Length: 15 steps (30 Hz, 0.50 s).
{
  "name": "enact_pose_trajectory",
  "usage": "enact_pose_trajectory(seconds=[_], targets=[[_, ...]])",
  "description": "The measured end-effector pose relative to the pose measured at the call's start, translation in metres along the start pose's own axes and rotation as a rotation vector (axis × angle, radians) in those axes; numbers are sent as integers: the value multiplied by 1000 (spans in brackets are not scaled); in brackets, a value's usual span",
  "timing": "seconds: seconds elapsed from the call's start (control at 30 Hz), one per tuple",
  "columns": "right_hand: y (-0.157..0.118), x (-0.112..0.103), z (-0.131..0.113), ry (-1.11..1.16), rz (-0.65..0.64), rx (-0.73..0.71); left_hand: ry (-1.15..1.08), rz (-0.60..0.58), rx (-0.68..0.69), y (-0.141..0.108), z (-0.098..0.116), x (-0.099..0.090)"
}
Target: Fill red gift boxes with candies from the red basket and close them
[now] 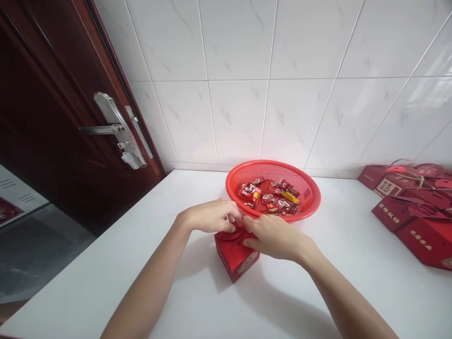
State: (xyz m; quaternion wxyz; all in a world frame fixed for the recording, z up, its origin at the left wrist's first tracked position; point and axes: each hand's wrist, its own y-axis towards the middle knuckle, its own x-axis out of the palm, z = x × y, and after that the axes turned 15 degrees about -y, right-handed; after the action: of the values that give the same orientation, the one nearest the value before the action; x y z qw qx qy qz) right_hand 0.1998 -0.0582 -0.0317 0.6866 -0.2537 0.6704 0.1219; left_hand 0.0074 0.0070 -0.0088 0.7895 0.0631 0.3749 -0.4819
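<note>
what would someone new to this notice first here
Probably the bright red basket of wrapped sweets against the white tiled wall. Just in front of it, both hands work at the top of a small red box. More red boxes sit at far right.

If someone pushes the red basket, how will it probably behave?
The red basket looks like thin, perforated plastic, so probably light and a little flexible. Its wide, low shape suggests sliding, not tipping; the loose wrapped sweets may shift.
</note>
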Motion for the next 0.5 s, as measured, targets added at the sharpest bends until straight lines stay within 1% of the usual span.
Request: enact_pose_trajectory(seconds=[0.1,0.27,0.5], targets=[[-1,0,-1,-18,3,10,2,3,-72,3,-5,2],[-6,-5,-3,-24,-12,-6,-25,-34,-81,5,-7,1],[-16,-11,-4,-3,-33,-20,-20,-39,-148,3,-2,2]])
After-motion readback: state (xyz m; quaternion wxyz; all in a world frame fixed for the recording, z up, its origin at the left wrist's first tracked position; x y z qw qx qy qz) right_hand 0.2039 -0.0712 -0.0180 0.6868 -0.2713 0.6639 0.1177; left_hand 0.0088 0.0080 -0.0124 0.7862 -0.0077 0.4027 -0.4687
